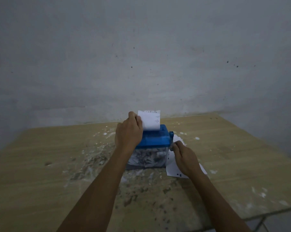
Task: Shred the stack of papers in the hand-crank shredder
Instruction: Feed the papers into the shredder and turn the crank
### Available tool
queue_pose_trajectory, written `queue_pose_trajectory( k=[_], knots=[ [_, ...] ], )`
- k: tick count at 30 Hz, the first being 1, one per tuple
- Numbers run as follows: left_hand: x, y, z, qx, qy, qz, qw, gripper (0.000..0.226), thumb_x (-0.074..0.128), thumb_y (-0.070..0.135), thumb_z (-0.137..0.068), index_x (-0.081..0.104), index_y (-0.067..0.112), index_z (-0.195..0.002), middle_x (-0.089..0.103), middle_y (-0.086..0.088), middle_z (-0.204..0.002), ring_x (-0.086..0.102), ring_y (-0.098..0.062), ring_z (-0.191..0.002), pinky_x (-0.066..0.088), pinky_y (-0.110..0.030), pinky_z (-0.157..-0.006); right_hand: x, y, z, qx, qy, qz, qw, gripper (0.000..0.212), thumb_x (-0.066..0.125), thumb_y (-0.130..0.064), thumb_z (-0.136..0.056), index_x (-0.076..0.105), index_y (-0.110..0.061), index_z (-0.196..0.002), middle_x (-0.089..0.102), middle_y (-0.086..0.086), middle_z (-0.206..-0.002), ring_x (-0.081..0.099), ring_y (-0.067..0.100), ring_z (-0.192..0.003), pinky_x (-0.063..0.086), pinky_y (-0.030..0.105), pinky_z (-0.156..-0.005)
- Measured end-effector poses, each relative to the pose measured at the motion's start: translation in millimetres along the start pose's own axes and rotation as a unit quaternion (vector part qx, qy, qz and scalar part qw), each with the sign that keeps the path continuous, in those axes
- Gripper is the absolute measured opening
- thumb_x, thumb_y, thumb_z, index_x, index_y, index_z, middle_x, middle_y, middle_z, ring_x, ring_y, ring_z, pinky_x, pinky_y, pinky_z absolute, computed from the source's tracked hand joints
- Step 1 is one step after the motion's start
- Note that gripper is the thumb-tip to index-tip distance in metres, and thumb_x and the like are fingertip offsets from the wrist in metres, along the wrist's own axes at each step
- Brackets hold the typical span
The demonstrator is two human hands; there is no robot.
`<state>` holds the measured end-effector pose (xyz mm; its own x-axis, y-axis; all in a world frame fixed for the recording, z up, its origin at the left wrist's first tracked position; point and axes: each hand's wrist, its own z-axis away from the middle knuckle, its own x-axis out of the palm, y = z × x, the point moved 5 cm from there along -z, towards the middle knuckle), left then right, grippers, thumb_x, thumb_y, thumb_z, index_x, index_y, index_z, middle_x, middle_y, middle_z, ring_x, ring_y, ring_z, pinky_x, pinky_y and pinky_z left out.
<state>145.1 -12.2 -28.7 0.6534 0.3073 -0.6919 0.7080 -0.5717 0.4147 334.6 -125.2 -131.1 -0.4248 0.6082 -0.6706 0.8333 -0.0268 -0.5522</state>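
A small shredder with a blue top (155, 138) and a clear bin (148, 159) full of shredded paper stands mid-table. A white printed sheet (150, 120) sticks upright out of its top slot. My left hand (128, 133) holds that sheet by its left edge, resting over the shredder's left side. My right hand (184, 157) grips the crank handle (171, 137) on the shredder's right side. More white papers (174, 171) lie flat on the table under my right hand.
The wooden table (41, 173) is strewn with paper scraps and dusty marks around the shredder. A grey wall stands right behind the table's far edge. The table's right edge and a metal leg (260, 222) show at the lower right.
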Motion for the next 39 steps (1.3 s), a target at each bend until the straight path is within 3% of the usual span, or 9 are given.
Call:
queue_pose_trajectory(
  k=[2, 7, 11, 14, 16, 21, 28, 32, 39],
  knots=[
    [2.2, -2.6, -0.6, -0.003, -0.026, -0.001, 1.000, 0.024, 0.026, 0.034, -0.108, 0.038, 0.017, -0.097, 0.047, 0.001, -0.071, 0.049, -0.025, -0.062, 0.033, -0.037, -0.059, -0.3, -2.9, 5.8, -0.012, -0.008, 0.044, 0.999, 0.031, 0.028, -0.047, -0.101, 0.047, -0.024, -0.091, 0.054, -0.010, -0.074, 0.051, 0.006, -0.062, 0.031, 0.022, -0.051],
    [1.6, -6.0, -1.7, -0.022, -0.052, -0.010, 0.998, 0.023, 0.025, 0.034, -0.108, 0.036, 0.016, -0.099, 0.048, -0.002, -0.076, 0.049, -0.028, -0.066, 0.034, -0.038, -0.064, 4.7, -11.2, 4.6, 0.010, 0.002, 0.073, 0.997, 0.030, 0.029, -0.042, -0.102, 0.042, -0.021, -0.085, 0.044, -0.009, -0.064, 0.042, 0.007, -0.054, 0.028, 0.027, -0.050],
    [1.8, -0.2, 1.2, -0.022, -0.019, -0.022, 0.999, 0.022, 0.023, 0.028, -0.108, 0.036, 0.015, -0.096, 0.038, 0.009, -0.064, 0.038, -0.015, -0.055, 0.030, -0.037, -0.073, -13.7, -18.4, 10.1, -0.008, 0.020, 0.097, 0.995, 0.058, 0.015, -0.053, -0.101, 0.050, -0.018, -0.070, 0.049, -0.003, -0.055, 0.047, 0.012, -0.049, 0.035, 0.029, -0.047],
    [4.0, -0.4, 0.8, -0.011, -0.011, -0.010, 1.000, 0.023, 0.024, 0.028, -0.108, 0.037, 0.015, -0.094, 0.042, 0.009, -0.062, 0.040, -0.014, -0.054, 0.030, -0.037, -0.076, -34.2, -25.2, 2.5, 0.019, 0.012, 0.052, 0.998, 0.069, 0.019, -0.055, -0.100, 0.053, -0.011, -0.057, 0.052, 0.003, -0.050, 0.049, 0.017, -0.046, 0.044, 0.033, -0.051],
    [4.0, -0.8, 0.6, 0.003, -0.009, -0.007, 1.000, 0.024, 0.024, 0.029, -0.108, 0.038, 0.015, -0.095, 0.045, 0.008, -0.063, 0.045, -0.018, -0.055, 0.034, -0.039, -0.076, -41.9, -31.0, -4.4, 0.050, 0.034, 0.021, 0.998, 0.072, 0.023, -0.053, -0.100, 0.048, -0.007, -0.051, 0.048, 0.006, -0.046, 0.048, 0.021, -0.045, 0.040, 0.034, -0.050],
    [3.1, -0.5, 0.3, 0.027, -0.014, 0.002, 1.000, 0.024, 0.025, 0.032, -0.108, 0.039, 0.016, -0.096, 0.055, 0.004, -0.076, 0.050, -0.022, -0.062, 0.034, -0.039, -0.079, -57.0, -42.1, -19.5, 0.099, 0.084, 0.026, 0.991, 0.069, 0.030, -0.055, -0.100, 0.044, -0.015, -0.045, 0.044, 0.000, -0.044, 0.045, 0.016, -0.045, 0.029, 0.027, -0.048],
    [9.0, -2.7, -1.7, 0.041, -0.090, -0.034, 0.995, 0.036, 0.024, 0.041, -0.106, 0.050, 0.018, -0.111, 0.051, 0.002, -0.105, 0.043, -0.017, -0.086, 0.032, -0.039, -0.084, -53.1, -32.6, -28.5, 0.151, 0.064, 0.043, 0.986, 0.071, 0.022, -0.064, -0.096, 0.051, -0.012, -0.056, 0.051, 0.003, -0.056, 0.052, 0.021, -0.056, 0.035, 0.029, -0.055],
    [7.4, -6.8, -2.8, 0.000, -0.130, 0.034, 0.991, 0.032, 0.035, 0.051, -0.104, 0.048, 0.022, -0.101, 0.051, 0.005, -0.106, 0.052, -0.020, -0.096, 0.031, -0.044, -0.101, -52.1, -31.7, -27.8, 0.152, 0.057, 0.038, 0.986, 0.071, 0.022, -0.064, -0.096, 0.049, -0.013, -0.056, 0.051, 0.003, -0.057, 0.051, 0.021, -0.057, 0.036, 0.030, -0.056],
    [-1.8, -0.9, 1.9, -0.023, -0.109, 0.046, 0.993, 0.032, 0.032, 0.045, -0.107, 0.038, 0.015, -0.095, 0.047, -0.001, -0.094, 0.043, -0.024, -0.080, 0.036, -0.042, -0.089, -57.0, -39.7, -20.1, 0.063, 0.052, 0.002, 0.997, 0.065, 0.031, -0.056, -0.098, 0.037, -0.016, -0.047, 0.034, -0.004, -0.043, 0.032, 0.013, -0.041, 0.029, 0.026, -0.049]
  ],
)
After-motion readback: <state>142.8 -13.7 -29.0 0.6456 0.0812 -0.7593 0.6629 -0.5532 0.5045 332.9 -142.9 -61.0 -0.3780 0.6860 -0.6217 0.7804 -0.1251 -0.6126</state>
